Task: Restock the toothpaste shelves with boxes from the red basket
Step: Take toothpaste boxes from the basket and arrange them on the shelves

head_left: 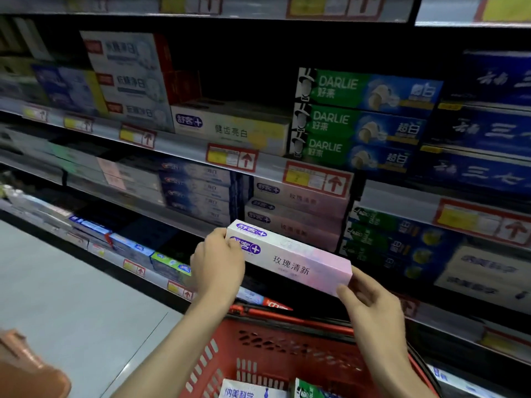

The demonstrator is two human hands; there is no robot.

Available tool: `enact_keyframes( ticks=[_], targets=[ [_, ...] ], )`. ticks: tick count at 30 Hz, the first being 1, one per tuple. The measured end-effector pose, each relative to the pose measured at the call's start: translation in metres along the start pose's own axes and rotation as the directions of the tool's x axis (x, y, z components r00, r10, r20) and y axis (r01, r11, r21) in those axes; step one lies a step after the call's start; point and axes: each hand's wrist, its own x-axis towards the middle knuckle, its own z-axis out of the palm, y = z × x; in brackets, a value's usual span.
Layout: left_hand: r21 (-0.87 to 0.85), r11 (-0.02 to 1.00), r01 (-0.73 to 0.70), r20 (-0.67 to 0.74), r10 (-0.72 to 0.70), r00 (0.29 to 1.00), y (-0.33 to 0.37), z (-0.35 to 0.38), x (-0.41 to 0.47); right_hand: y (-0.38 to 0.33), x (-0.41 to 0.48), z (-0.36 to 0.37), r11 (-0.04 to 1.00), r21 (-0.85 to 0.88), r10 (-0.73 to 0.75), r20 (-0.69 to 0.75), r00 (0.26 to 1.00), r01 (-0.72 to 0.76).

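pink box (290, 261) is clasped by left grip (218, 262) and right grip (370, 305) | unshelved | boxes (253, 391) are left in red basket (258, 349)

The box (290, 259) spans between the left hand (218, 262) at its 9 o'clock end and the right hand (370, 305) at 4 o'clock. The basket (273, 340) lies at 6 o'clock; the shelf stack (298, 214) stands behind at 12 o'clock.
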Motion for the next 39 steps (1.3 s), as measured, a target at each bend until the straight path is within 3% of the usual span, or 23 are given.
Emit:
enact_keyframes(
  ticks=[6,16,29,39],
  targets=[
    [-0.191,0.981,-0.04,0.056,0.052,0.997,0.021,0.009,0.018,-0.02,0.026,0.007,0.997,0.028,-0.081,0.152,0.985,0.078],
    [-0.499,0.862,0.086,0.205,0.021,0.978,0.028,0.027,0.053,-0.034,0.068,0.002,0.994,0.011,-0.11,0.171,0.979,0.11],
    [-0.454,0.886,0.097,0.186,-0.012,0.983,0.025,0.051,0.07,-0.019,0.084,0.003,0.995,0.057,-0.085,0.171,0.982,0.076],
    [-0.519,0.841,0.153,0.213,-0.046,0.976,0.029,0.045,0.07,-0.011,0.073,0.004,0.993,0.053,-0.113,0.172,0.979,0.106]
  ],
)
